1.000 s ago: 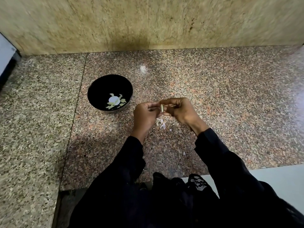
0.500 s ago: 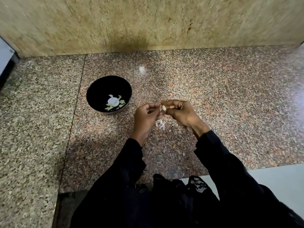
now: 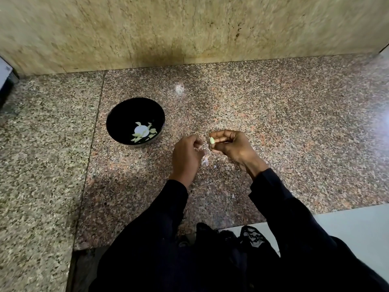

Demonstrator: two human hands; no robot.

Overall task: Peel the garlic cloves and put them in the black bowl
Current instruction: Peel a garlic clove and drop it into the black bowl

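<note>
One small garlic clove [image 3: 212, 140], light, firm and probably slick once bare, sits pinched in the right hand [image 3: 233, 147]; the left hand [image 3: 186, 155] is loosely curled, its contents unclear.

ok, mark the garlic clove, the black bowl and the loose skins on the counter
garlic clove [image 3: 212, 140], head view, middle of the clove
black bowl [image 3: 117, 114], head view, bare inner wall
loose skins [image 3: 205, 160], head view, pale flake on the counter
</note>
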